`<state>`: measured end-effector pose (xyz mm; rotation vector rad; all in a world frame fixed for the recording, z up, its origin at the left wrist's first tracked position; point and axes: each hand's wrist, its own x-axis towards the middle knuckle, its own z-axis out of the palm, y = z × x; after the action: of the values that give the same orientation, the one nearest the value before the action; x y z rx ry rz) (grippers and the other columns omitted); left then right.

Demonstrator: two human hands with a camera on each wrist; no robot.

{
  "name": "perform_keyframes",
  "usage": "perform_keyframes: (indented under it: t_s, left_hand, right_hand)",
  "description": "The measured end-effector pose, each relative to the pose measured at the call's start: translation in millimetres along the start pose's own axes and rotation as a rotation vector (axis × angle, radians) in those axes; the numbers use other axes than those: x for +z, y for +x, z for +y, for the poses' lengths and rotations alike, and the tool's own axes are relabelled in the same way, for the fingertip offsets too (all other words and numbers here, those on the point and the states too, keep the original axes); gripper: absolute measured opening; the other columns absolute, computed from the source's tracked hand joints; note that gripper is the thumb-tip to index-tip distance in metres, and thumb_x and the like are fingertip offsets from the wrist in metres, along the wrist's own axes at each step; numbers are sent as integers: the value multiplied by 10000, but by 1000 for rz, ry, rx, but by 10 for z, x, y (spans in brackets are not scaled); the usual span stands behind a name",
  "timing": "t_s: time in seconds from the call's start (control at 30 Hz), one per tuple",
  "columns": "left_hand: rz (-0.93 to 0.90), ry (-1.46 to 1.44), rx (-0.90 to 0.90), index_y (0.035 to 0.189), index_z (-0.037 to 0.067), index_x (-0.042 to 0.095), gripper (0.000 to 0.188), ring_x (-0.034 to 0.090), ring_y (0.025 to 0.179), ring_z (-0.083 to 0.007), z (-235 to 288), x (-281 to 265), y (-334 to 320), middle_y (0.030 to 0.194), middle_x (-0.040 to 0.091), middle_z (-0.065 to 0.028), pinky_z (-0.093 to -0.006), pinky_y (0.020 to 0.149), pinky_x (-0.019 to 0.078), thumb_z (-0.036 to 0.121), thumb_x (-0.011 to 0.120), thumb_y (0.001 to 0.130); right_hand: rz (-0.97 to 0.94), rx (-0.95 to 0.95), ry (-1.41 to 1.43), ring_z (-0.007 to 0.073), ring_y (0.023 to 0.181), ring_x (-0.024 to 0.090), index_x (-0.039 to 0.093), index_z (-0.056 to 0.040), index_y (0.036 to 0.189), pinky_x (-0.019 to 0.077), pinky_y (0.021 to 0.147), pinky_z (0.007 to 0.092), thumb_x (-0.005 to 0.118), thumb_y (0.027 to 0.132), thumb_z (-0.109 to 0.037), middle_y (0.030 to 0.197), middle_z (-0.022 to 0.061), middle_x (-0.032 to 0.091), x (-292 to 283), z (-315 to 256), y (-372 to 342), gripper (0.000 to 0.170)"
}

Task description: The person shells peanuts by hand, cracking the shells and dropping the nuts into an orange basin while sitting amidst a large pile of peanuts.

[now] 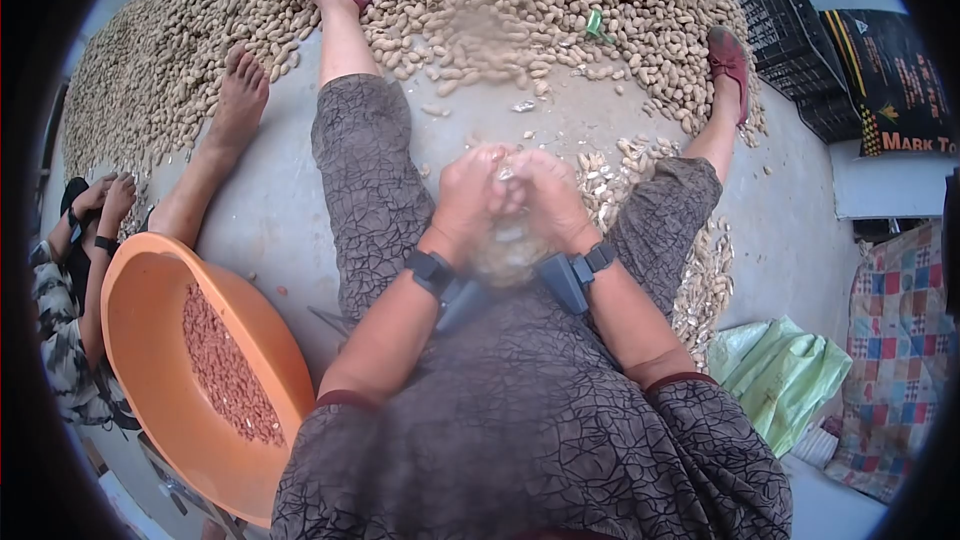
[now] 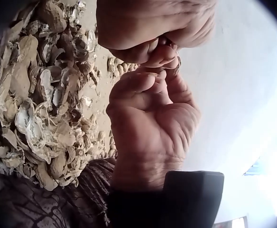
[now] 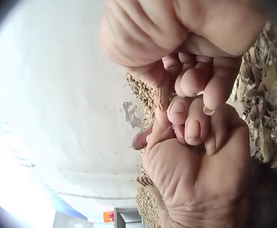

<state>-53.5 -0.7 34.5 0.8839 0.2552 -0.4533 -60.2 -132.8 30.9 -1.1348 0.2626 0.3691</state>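
Observation:
Both hands meet over the lap, fingers curled inward and touching. In the right wrist view, a small tan peanut pod (image 3: pixel 161 98) is pinched at the fingertips of the right hand (image 3: pixel 186 38). The left hand (image 3: pixel 198 166) holds the pod's lower end from below, its other fingers folded into the palm. The head view shows the left hand (image 1: pixel 470 192) and right hand (image 1: pixel 552 195) close together, with a pale bit of shell between them. From the left wrist, the left hand (image 2: pixel 155 26) is above the right hand (image 2: pixel 150 123); fingers mostly hide the pod.
A large heap of peanuts (image 1: pixel 560 10) spreads ahead. Broken shells (image 1: pixel 704 285) lie beside the right leg. An orange basin (image 1: pixel 150 340) with red kernels (image 1: pixel 225 365) stands at left, near another person's bare foot (image 1: pixel 243 100). Black crate (image 1: pixel 785 35) and green sack (image 1: pixel 780 370) are at right.

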Motion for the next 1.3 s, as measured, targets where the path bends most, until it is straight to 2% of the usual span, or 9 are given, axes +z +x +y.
perform_keyframes:
  t_s: [0.23, 0.33, 0.4, 0.63, 0.7, 0.83, 1.0, 1.2, 1.3]
  left_hand:
    - [-134, -105, 39, 1295, -26, 411, 427, 383, 444, -58, -29, -125, 71, 630, 487, -6, -174, 423, 360, 238, 452, 963]
    - [-145, -181, -58, 1313, -29, 399, 442, 373, 442, -56, -26, -102, 67, 621, 472, -7, -157, 408, 330, 237, 448, 964]
    - [-291, -215, -88, 1255, -34, 440, 392, 377, 438, -60, -15, -99, 41, 622, 479, -17, -157, 388, 312, 232, 436, 967]
    - [-259, -199, -143, 1024, -5, 523, 296, 411, 437, -71, -69, -138, 86, 623, 505, -30, -171, 356, 298, 263, 407, 979]
    - [-142, -153, -209, 955, 0, 549, 335, 433, 445, -77, -103, -171, 136, 613, 507, -32, -168, 350, 295, 299, 401, 984]
    - [-183, -170, -189, 916, 7, 568, 358, 471, 457, -83, -114, -214, 147, 626, 543, -37, -163, 349, 303, 323, 415, 981]
    - [-180, -198, -191, 941, 22, 578, 322, 517, 468, -91, -116, -219, 149, 670, 600, -40, -157, 360, 328, 314, 446, 971]
    - [-196, -165, -152, 965, 7, 572, 221, 526, 519, -74, -138, -279, 178, 727, 596, -38, -148, 372, 332, 219, 518, 937]
    - [-322, -192, -113, 1000, -2, 570, 194, 518, 544, -60, -186, -343, 222, 770, 593, -42, -138, 378, 324, 171, 553, 914]
  right_hand:
    - [-74, -19, 29, 80, 671, 544, 576, -61, 971, 452, 569, 218, 524, 876, -155, 819, 13, 573, -139, -139, -19, 144]
    - [-93, 27, -74, 67, 705, 546, 585, -45, 1033, 441, 583, 199, 531, 881, -160, 803, 2, 569, -121, -184, -16, 198]
    - [-161, -20, -150, 55, 697, 561, 580, -12, 1081, 428, 573, 188, 541, 881, -168, 794, 0, 600, -81, -193, -16, 256]
    - [-82, -92, -342, 70, 663, 599, 623, 11, 1005, 436, 562, 197, 578, 861, -160, 783, 29, 660, -7, -223, -75, 228]
    - [33, -345, -721, 103, 662, 608, 651, -7, 915, 468, 580, 240, 607, 832, -153, 759, 45, 654, -17, -166, -59, 173]
    - [42, -450, -860, 142, 658, 624, 653, -17, 881, 488, 603, 283, 620, 806, -134, 751, 75, 652, 23, -200, -114, 143]
    - [-14, -842, -1250, 166, 666, 644, 633, -2, 870, 492, 595, 300, 596, 801, -97, 772, 113, 662, 61, -233, -117, 123]
    - [53, -416, -717, 121, 682, 642, 616, 17, 851, 499, 600, 258, 603, 805, -81, 742, 89, 655, 95, -270, -179, 109]
    - [74, -474, -751, 97, 672, 619, 613, 26, 860, 496, 598, 243, 614, 808, -90, 745, 75, 649, 0, -191, -96, 128]
